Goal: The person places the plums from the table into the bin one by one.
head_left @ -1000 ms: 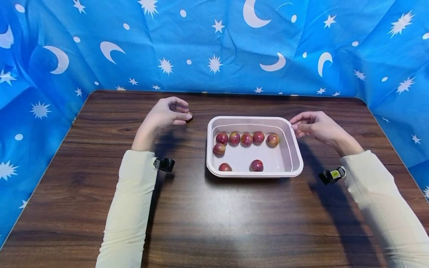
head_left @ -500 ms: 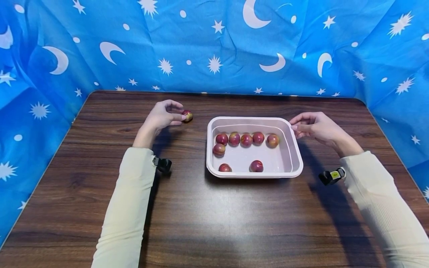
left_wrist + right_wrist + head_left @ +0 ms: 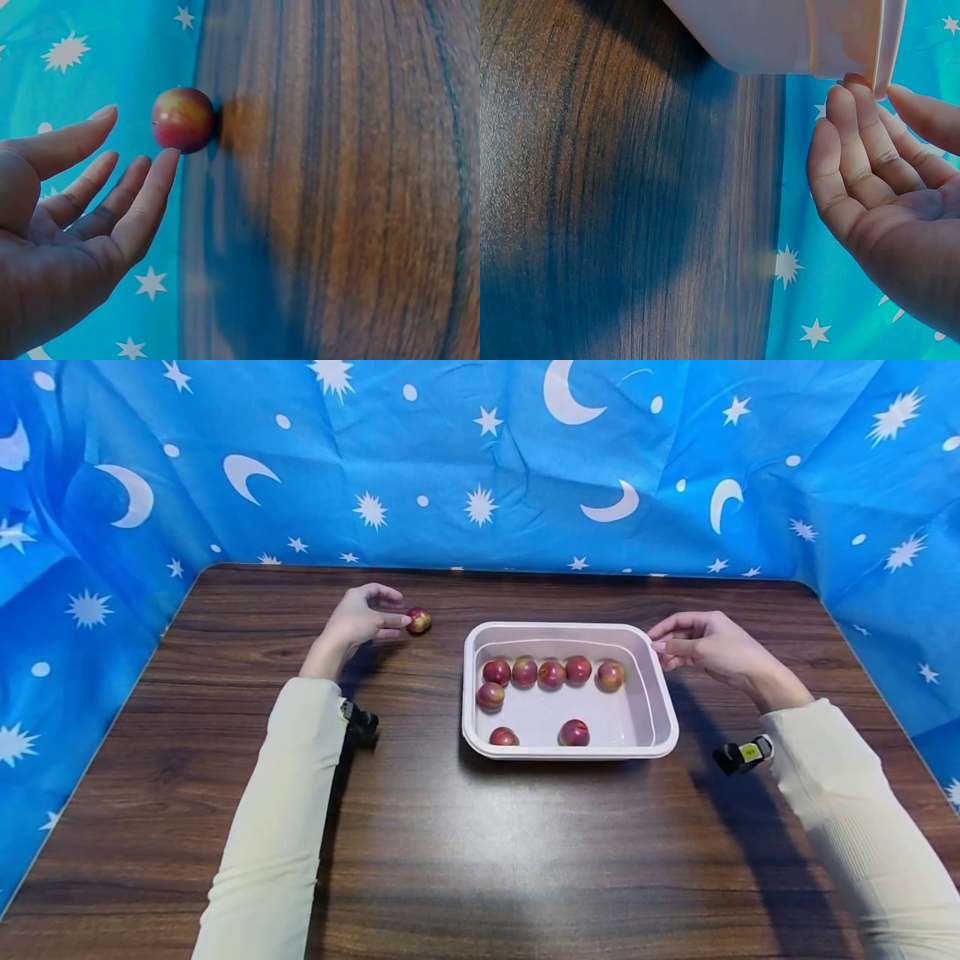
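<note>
A red-and-yellow plum (image 3: 418, 620) sits on the table left of a white plastic tub (image 3: 570, 751). My left hand (image 3: 360, 618) is just to its left, fingers spread. In the left wrist view, the thumb (image 3: 82, 141) stands apart from that plum (image 3: 184, 120), while one fingertip is at or very near its lower side; whether they touch I cannot tell. My right hand (image 3: 708, 643) pinches the tub's right rim near the back corner. The right wrist view has thumb and fingers (image 3: 842, 112) on either side of the rim (image 3: 889, 52).
Inside the tub, several plums (image 3: 551, 673) line the back, with others at the left side and front. The dark wooden table (image 3: 420, 852) ends at a blue star-and-moon cloth (image 3: 450, 460) hanging behind and at both sides. A small black camera (image 3: 362, 725) is on each wrist.
My left hand has drawn back a little to the left with its fingers loosened, leaving the plum on the table in fuller view. My right hand and the tub look unchanged.
</note>
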Demonstrator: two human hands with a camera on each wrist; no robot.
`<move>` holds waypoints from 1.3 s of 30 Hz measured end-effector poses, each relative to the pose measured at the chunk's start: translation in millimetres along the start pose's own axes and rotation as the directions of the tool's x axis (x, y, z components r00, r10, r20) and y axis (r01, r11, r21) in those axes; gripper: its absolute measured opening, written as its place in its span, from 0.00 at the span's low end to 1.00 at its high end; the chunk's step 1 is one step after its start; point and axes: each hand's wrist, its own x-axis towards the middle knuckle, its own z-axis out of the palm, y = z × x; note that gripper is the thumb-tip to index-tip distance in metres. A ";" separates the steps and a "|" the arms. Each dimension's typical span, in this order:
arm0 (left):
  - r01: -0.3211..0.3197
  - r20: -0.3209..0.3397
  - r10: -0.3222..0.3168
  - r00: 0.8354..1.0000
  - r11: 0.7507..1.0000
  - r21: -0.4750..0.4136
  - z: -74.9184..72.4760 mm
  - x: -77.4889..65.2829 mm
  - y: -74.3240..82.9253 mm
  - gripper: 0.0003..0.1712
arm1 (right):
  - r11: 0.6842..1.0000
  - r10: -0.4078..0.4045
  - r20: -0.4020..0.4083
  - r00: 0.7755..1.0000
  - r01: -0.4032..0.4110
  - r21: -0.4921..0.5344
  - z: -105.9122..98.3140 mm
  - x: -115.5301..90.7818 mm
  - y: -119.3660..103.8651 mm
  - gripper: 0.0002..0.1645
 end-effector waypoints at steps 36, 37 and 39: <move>0.033 0.008 -0.033 0.999 0.999 -0.002 16.7 22.7 -10.4 0.23 | 0.999 -0.009 0.008 1.000 0.009 0.034 -0.2 0.6 0.5 0.11; 0.032 0.007 -0.032 0.999 0.999 -0.004 16.8 23.1 -10.7 0.23 | 0.999 -0.009 0.009 1.000 0.009 0.031 -0.3 0.4 0.3 0.11; 0.030 0.005 -0.030 1.000 0.999 -0.009 16.9 23.6 -11.3 0.23 | 0.999 -0.009 0.011 1.000 0.009 0.030 -0.5 0.2 0.1 0.11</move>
